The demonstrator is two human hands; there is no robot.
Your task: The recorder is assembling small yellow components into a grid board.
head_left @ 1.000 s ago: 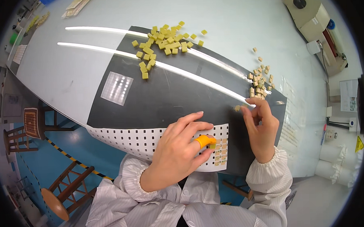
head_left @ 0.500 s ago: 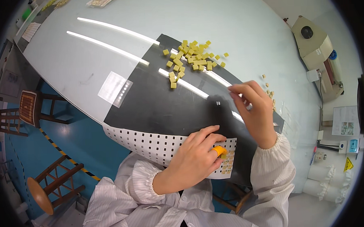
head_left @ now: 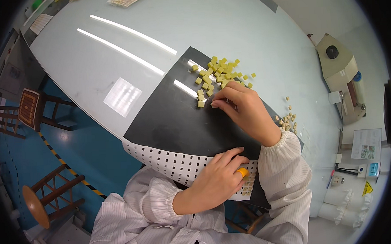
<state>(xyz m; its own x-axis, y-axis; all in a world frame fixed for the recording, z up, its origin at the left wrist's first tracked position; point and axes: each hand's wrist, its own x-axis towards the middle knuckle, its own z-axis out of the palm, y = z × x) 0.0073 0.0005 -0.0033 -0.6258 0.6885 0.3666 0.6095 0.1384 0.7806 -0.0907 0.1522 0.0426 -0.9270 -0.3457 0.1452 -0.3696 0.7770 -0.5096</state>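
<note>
My left hand (head_left: 215, 178) lies on a white sheet punched with rows of small square holes (head_left: 171, 163), fingers stretched out over its right part. One finger wears an orange finger cot (head_left: 242, 172). Small pale pieces (head_left: 247, 190) sit in holes beside that finger. Over the black mat (head_left: 173, 123), my right hand (head_left: 244, 109) is closed, thumb and index fingertip together; whether a piece is between them is too small to tell. Those fingertips are just right of the nearest cubes in a loose pile of yellow-green cubes (head_left: 219, 70), part of which the hand hides.
Smaller beige pieces (head_left: 287, 121) are scattered right of the mat. On the grey table (head_left: 70, 62) lies a clear square sheet (head_left: 123, 97). Wooden stools (head_left: 50, 200) stand on the blue floor at left; a beige machine (head_left: 337, 59) is at the right.
My right hand has moved left and away from me, toward the pile of cubes. My left hand stays on the perforated sheet. The whole view has shifted slightly.
</note>
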